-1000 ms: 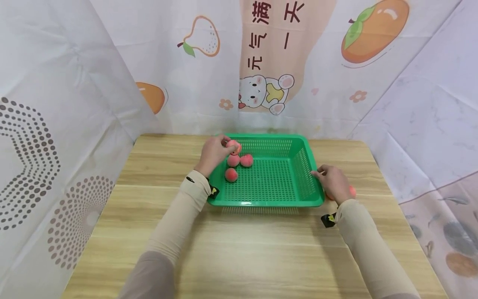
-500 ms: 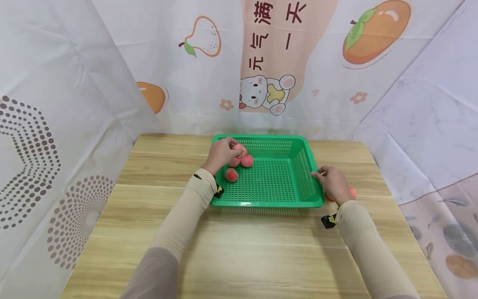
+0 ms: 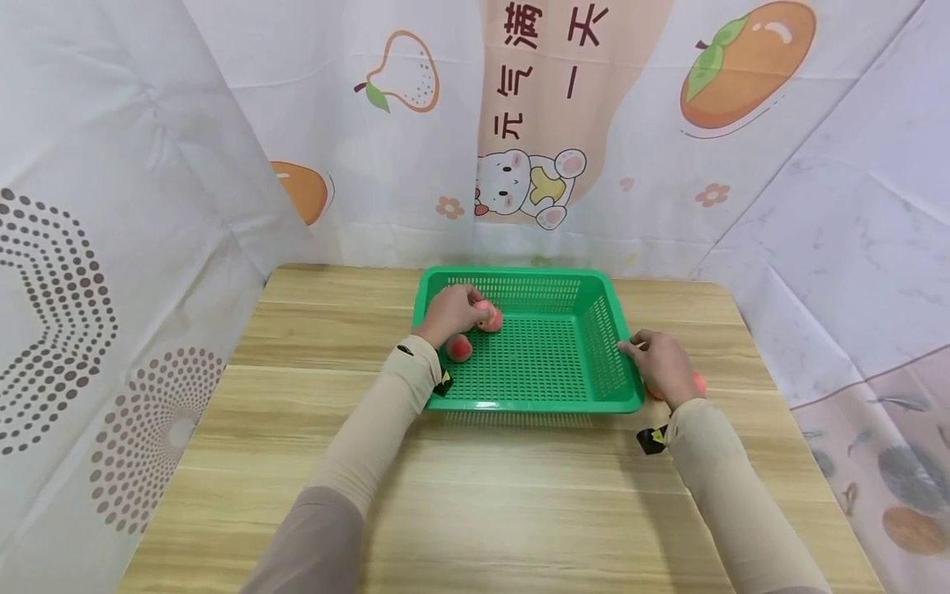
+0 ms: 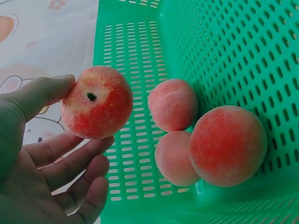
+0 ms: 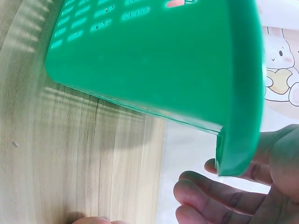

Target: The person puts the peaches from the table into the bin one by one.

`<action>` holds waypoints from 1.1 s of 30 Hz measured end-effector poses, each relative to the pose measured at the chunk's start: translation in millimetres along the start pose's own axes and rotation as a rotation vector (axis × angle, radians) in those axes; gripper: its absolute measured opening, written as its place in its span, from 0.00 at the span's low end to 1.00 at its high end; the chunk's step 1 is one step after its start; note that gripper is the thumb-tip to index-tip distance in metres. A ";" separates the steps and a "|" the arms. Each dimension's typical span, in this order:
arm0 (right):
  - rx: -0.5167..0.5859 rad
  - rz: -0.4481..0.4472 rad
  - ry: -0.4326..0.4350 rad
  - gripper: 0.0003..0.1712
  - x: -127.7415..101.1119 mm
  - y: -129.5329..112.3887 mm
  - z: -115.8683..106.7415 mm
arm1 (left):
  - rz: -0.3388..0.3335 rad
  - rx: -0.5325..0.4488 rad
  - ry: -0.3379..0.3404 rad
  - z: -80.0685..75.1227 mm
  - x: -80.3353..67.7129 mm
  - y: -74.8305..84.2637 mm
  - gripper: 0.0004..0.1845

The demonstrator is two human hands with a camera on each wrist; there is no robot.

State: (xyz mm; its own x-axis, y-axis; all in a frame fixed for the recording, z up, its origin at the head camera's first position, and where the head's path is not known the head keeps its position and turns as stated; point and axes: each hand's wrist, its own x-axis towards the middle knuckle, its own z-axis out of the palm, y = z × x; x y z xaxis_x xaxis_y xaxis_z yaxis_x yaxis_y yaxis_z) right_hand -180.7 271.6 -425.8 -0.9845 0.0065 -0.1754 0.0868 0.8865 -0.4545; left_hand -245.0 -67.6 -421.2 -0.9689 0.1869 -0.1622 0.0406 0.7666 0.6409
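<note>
My left hand [image 3: 453, 310] is low inside the green basket [image 3: 549, 403] at its far left corner. It holds a red-orange peach [image 4: 97, 108] between thumb and fingers, stem spot facing the camera. Three more peaches lie close together on the basket floor beside it [image 4: 173, 104] [image 4: 176, 158] [image 4: 228, 145]. In the head view two of them show [image 3: 489, 318] [image 3: 458, 347]. My right hand [image 3: 660, 363] grips the basket's right rim [image 5: 236, 116], thumb on top and fingers [image 5: 205, 193] under the edge.
Another peach [image 3: 698, 381] lies on the wooden table [image 3: 512, 495] just right of my right hand, partly hidden by it. Printed cloth walls close in the table on the left, back and right.
My left hand has moved down and inward with the peach, from above the basket's far left rim to just over the peaches on the floor. The right hand has stayed on the rim.
</note>
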 end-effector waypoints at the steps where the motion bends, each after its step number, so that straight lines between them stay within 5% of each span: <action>1: 0.001 0.000 0.000 0.26 -0.3 0.1 0.2 | 0.005 0.002 -0.004 0.9 -0.1 -0.4 0.19; 15: 0.005 -0.008 0.005 0.26 -1.0 -1.6 0.5 | -0.013 0.036 -0.089 9.7 1.1 -1.8 0.12; 21: 0.010 -0.007 0.015 0.26 -3.5 -0.9 2.1 | 0.004 0.081 -0.170 17.0 6.1 -3.6 0.22; 33: -0.002 0.002 0.002 0.25 -2.8 -2.3 -0.2 | -0.026 0.154 -0.241 24.5 12.2 -7.2 0.23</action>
State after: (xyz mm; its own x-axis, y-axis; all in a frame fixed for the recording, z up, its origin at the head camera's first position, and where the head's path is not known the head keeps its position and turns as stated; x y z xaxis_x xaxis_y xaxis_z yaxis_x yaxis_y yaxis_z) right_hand -178.2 269.6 -424.2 -0.9846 0.0087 -0.1748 0.0881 0.8877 -0.4520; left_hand -251.1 -55.7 -446.2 -0.8849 0.2923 -0.3626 0.0708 0.8539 0.5155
